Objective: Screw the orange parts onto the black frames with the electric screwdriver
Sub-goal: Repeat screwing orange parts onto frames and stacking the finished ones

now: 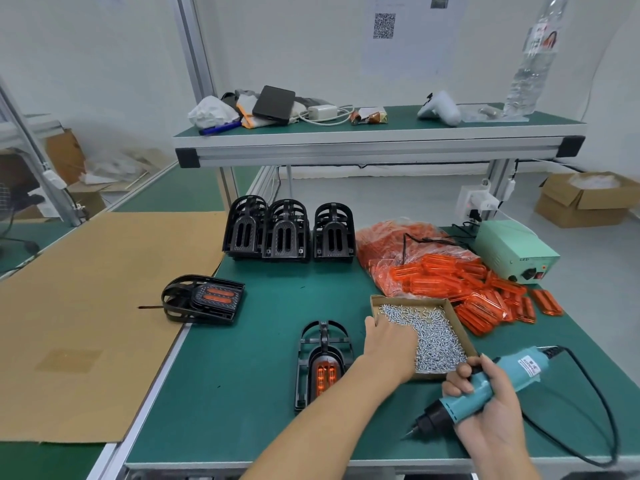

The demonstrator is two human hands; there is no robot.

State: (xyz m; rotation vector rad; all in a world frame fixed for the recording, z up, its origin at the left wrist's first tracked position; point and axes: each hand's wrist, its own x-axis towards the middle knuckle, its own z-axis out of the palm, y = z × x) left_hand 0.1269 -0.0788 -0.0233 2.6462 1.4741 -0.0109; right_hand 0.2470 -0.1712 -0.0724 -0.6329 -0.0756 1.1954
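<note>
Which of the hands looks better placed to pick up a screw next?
The left hand: it already reaches into the cardboard tray of screws. The right hand is busy gripping the electric screwdriver.

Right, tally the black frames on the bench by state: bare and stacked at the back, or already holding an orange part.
Bare frame stacks standing at the back: 3
Frames holding an orange part: 2
Total: 5
</note>
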